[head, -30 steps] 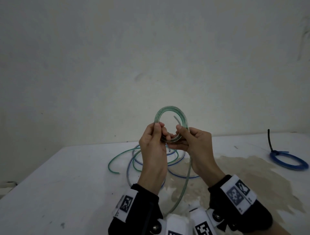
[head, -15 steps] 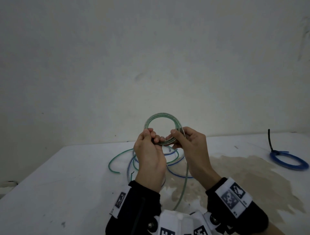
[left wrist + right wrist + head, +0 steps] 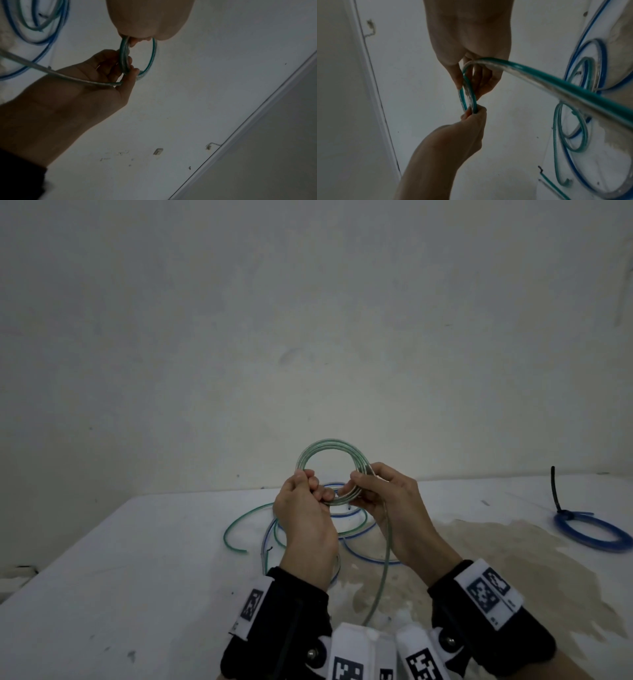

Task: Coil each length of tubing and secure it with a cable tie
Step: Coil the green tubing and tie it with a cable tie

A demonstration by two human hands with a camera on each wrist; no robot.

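Note:
A small coil of clear, green-striped tubing is held upright above the table. My left hand pinches the coil's lower left, also visible from the right wrist. My right hand pinches the coil's right side between thumb and fingers. The coil shows as a ring between both hands. The uncoiled tail runs from my right hand down toward my wrists. A finished blue coil with a black cable tie lies at the far right.
Loose green tubing and blue tubing lie tangled on the white table under my hands. A brownish stain covers the table's right half. A plain wall rises behind the far edge.
Both hands and the coil have drifted a little left and down. My right hand slid from the coil's bottom up to its right side, and the ring looks wider.

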